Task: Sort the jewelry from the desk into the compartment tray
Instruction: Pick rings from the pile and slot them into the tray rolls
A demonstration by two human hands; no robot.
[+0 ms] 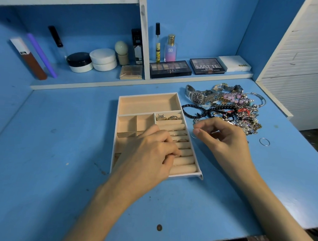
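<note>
Peach-lined compartment tray (148,103) sits on the blue bench (53,152). The left hand (151,152) rests curled over its ring rolls, pinching a small ring. Just right, the right hand (221,137) pinches a thin ring; the jewelry heap (233,107) lies beyond it.

Blue desk (62,152), beige compartment tray (148,103) at centre — long top compartment bare, two rings (168,117) seated in the first slot of the ring rolls. Left hand (153,153) lay over the rolls, fingers curled, pressing a thin ring into a lower slot. Right hand (221,139) hovered just right of the tray, thumb and forefinger pinched together; what they held was too small to tell. Jewelry pile (233,109) behind it — silver watch (199,97), black bead bracelet (195,111). One loose ring (264,142) lay apart.
</note>
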